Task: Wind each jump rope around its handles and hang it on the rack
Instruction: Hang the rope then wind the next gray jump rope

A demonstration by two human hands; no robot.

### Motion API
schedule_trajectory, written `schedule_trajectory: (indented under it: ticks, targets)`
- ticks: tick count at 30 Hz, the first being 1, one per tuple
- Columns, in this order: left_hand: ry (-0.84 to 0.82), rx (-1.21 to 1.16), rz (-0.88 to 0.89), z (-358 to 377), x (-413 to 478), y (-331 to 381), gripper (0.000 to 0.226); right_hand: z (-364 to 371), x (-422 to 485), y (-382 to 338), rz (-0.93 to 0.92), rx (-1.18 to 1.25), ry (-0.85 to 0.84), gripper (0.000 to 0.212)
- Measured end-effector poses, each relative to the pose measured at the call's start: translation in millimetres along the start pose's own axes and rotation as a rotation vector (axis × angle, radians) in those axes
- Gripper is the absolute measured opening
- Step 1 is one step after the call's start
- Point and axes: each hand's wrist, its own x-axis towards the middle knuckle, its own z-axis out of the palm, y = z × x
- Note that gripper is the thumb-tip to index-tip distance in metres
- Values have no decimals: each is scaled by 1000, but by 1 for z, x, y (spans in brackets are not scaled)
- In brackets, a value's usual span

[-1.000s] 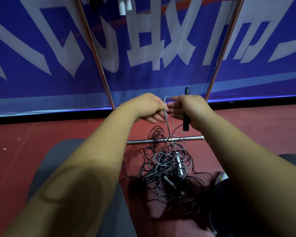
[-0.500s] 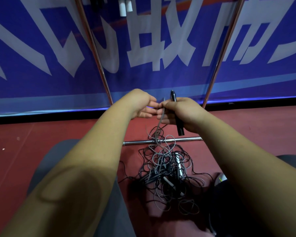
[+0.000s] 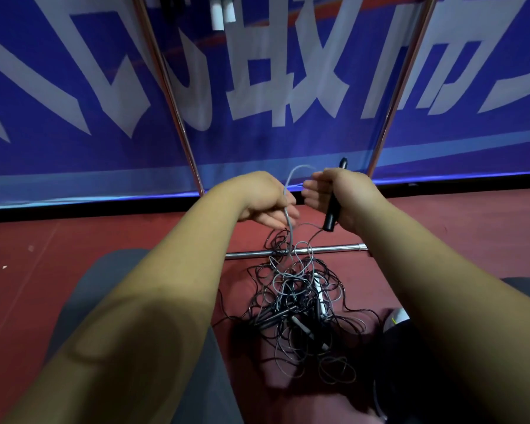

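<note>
My right hand [image 3: 334, 191] grips a black jump rope handle [image 3: 331, 217], which sticks out above and below the fist. A grey cord [image 3: 289, 228] arcs from that fist over to my left hand [image 3: 265, 198], whose curled fingers hold it, and then drops to the floor. Below both hands lies a tangled pile of jump ropes [image 3: 300, 304], black and grey cords with several handles mixed in. The metal rack [image 3: 178, 117] stands behind, its two slanted legs rising against the banner and its floor bar [image 3: 334, 248] crossing under the hands.
A blue banner with large white characters [image 3: 273, 71] fills the background above the red floor [image 3: 58, 246]. White rope handles [image 3: 222, 10] hang at the top near the left leg. My knees in grey trousers [image 3: 110, 289] flank the pile; a shoe [image 3: 397, 318] shows right.
My hands have drawn slightly apart, opening a grey cord loop between them. The black handle has tilted in my right fist, its lower end swinging leftward.
</note>
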Motion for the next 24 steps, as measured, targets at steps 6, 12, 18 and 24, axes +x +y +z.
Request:
schedule_trajectory:
  ticks: [6,12,18,24]
  targets:
    - [199,-432,90,-7,2,8,20,3,-14,15,227,-609,-342,26]
    - [281,-308,82,-14,7,7,30,10,-17,15,205,-551,-412,24]
    - [88,93,-34,-10,2,0,21,9,-16,6,37,-324,-259,20]
    - [-81,246,-13,-3,-4,-1,28,3,-10,-2,-45,-28,-61,23]
